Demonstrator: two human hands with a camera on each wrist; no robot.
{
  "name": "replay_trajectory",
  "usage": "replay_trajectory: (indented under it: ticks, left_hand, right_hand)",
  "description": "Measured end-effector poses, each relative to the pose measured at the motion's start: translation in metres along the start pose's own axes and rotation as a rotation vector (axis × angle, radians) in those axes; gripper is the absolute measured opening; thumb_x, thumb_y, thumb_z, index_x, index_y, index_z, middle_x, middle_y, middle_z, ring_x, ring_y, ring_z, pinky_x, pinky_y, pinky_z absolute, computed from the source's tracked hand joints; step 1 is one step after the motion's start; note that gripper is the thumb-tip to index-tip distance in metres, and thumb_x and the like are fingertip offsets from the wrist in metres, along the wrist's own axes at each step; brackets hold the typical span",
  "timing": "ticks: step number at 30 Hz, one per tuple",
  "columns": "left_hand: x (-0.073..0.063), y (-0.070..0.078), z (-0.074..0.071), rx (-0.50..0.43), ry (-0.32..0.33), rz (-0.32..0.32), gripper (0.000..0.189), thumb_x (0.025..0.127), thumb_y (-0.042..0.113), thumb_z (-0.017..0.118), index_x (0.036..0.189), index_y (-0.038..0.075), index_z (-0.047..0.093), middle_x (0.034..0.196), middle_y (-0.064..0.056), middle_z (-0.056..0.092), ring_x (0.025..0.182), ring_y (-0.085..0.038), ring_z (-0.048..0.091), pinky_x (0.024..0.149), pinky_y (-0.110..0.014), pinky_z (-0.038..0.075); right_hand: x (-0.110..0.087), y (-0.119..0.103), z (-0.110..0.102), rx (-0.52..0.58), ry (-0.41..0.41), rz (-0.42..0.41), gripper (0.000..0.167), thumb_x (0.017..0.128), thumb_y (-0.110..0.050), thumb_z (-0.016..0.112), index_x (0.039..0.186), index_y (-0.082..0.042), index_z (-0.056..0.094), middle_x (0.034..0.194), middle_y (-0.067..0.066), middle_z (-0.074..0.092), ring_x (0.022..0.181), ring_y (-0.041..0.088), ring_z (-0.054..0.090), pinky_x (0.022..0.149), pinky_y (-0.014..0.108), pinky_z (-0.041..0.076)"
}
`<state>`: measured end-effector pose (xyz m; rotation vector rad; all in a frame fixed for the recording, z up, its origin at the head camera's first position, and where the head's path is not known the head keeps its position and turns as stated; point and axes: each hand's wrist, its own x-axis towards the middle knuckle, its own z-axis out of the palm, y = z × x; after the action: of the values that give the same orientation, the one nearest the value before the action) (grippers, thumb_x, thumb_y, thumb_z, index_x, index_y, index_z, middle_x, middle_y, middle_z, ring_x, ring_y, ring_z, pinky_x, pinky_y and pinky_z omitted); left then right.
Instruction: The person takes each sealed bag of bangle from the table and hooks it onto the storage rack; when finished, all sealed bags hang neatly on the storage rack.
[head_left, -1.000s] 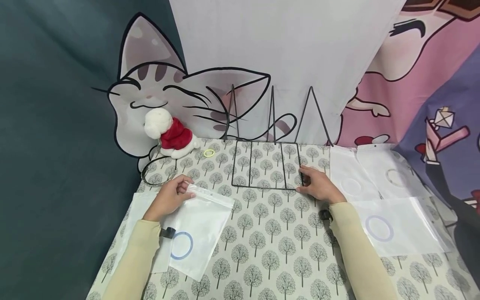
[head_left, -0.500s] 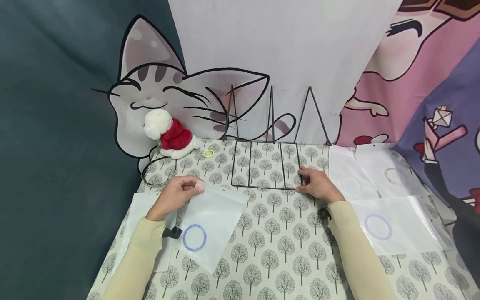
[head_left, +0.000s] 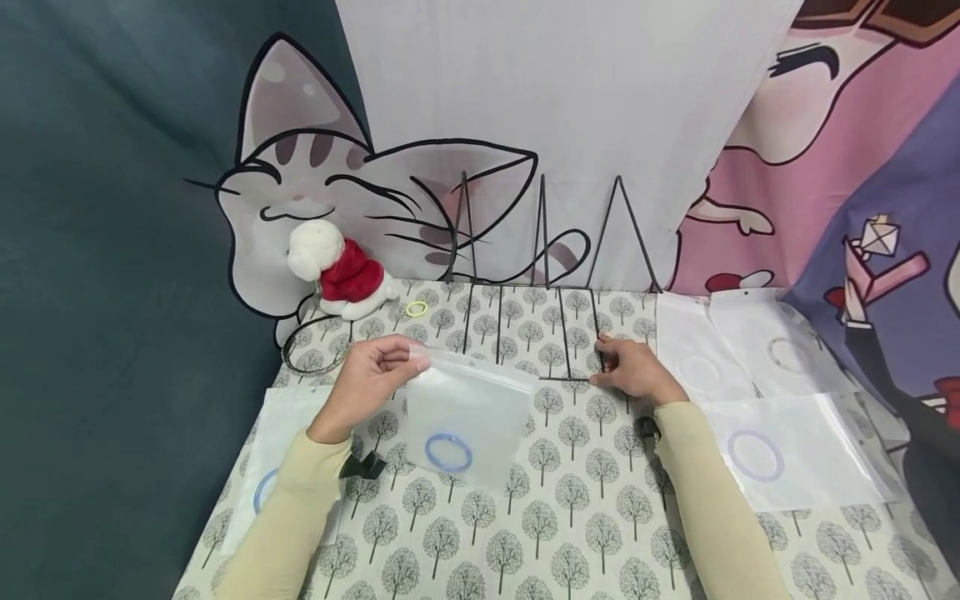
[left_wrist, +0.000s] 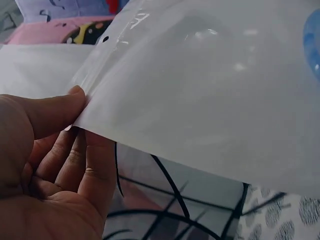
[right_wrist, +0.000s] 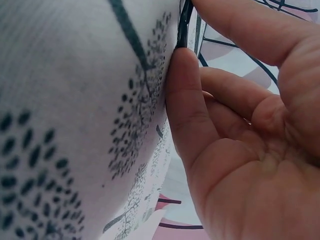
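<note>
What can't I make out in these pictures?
Head view: the near left corner of the rack, behind the held bag.
Head view: part of the leftmost ring, under the left sleeve.
Left wrist view: most of the blue ring, cut off by the right edge.

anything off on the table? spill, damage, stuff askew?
One mild oddity: the yellow ring lies loose on the cloth near the plush toy, while a blue ring shows in the held bag. No spill or damage visible.
</note>
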<state>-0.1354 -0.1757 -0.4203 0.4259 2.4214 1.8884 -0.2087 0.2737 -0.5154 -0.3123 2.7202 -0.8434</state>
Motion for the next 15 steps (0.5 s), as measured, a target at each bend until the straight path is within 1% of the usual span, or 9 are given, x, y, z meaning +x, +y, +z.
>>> replay_trajectory:
  ticks: [1, 3, 6, 11, 15]
  left_hand:
    - [0.001, 0.004, 0.003, -0.011, 0.001, 0.013, 0.020, 0.095, 0.008, 0.078, 0.112, -0.002, 0.076, 0.101, -0.017, 0.080, 0.084, -0.011, 0.078, 0.077, -0.028, 0.064]
    - [0.002, 0.011, 0.009, -0.032, -0.005, 0.037, 0.020, 0.095, 0.007, 0.077, 0.112, -0.002, 0.076, 0.102, -0.017, 0.080, 0.084, -0.012, 0.078, 0.078, -0.029, 0.064]
    - [0.007, 0.019, 0.017, -0.041, -0.002, 0.063, 0.019, 0.095, 0.007, 0.078, 0.112, -0.001, 0.076, 0.102, -0.018, 0.080, 0.082, -0.013, 0.077, 0.076, -0.029, 0.064]
    - [0.018, 0.024, 0.029, -0.053, 0.036, 0.106, 0.019, 0.094, 0.005, 0.078, 0.112, -0.002, 0.077, 0.101, -0.021, 0.080, 0.081, -0.012, 0.077, 0.074, -0.028, 0.064]
    - [0.024, 0.026, 0.034, -0.058, 0.090, 0.123, 0.019, 0.095, 0.007, 0.078, 0.112, -0.001, 0.077, 0.102, -0.021, 0.080, 0.082, -0.010, 0.077, 0.075, -0.025, 0.063]
  right_hand:
    - [0.000, 0.000, 0.000, 0.000, -0.001, 0.000, 0.083, 0.086, -0.024, 0.088, 0.153, 0.004, 0.049, 0.169, 0.017, 0.036, 0.078, 0.014, 0.059, 0.073, 0.031, 0.050]
    - [-0.001, 0.000, 0.001, -0.004, -0.001, 0.003, 0.082, 0.086, -0.025, 0.088, 0.153, 0.004, 0.049, 0.170, 0.017, 0.035, 0.078, 0.014, 0.059, 0.074, 0.032, 0.050]
    - [-0.001, -0.001, 0.001, -0.010, -0.002, 0.006, 0.082, 0.087, -0.025, 0.088, 0.153, 0.004, 0.049, 0.170, 0.016, 0.034, 0.078, 0.014, 0.059, 0.076, 0.032, 0.051]
    - [-0.001, -0.004, 0.001, -0.013, -0.003, 0.009, 0.082, 0.087, -0.025, 0.088, 0.153, 0.003, 0.049, 0.170, 0.016, 0.033, 0.077, 0.014, 0.059, 0.078, 0.033, 0.050]
    - [0.000, -0.005, 0.002, -0.016, -0.003, 0.013, 0.082, 0.086, -0.024, 0.088, 0.153, 0.003, 0.050, 0.170, 0.016, 0.034, 0.077, 0.014, 0.058, 0.076, 0.032, 0.050]
